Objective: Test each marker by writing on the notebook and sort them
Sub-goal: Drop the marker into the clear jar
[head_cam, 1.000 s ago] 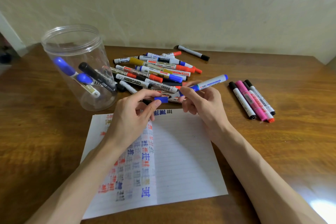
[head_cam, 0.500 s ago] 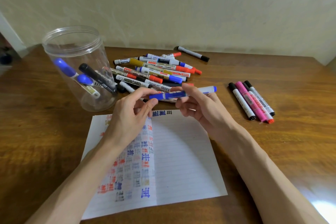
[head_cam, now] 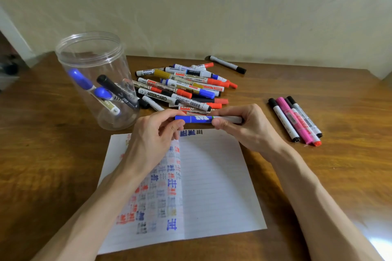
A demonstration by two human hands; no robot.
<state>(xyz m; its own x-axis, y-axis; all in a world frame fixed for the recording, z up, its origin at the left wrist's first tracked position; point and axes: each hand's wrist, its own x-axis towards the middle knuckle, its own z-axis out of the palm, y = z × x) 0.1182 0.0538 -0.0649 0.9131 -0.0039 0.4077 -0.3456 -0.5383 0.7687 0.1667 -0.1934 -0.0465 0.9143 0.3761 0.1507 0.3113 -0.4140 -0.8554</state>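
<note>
A blue-capped marker (head_cam: 199, 119) lies level between my two hands above the top edge of the open notebook (head_cam: 212, 186). My left hand (head_cam: 152, 140) pinches its blue cap end. The white barrel is gripped by my right hand (head_cam: 244, 127). The cap sits on the marker. The notebook's left page carries many blue, red and grey test marks; the right page has a few at its top. Behind my hands lies a pile of markers (head_cam: 182, 87).
A clear plastic jar (head_cam: 95, 82) with three markers inside stands at the left. A row of several markers (head_cam: 294, 118) lies at the right. One black-capped marker (head_cam: 228, 64) lies alone near the wall. The wooden table (head_cam: 42, 154) runs under everything.
One second ago the cap was off in my left hand and the marker in my right. The two hands came together and the cap now sits on the marker, held level.
</note>
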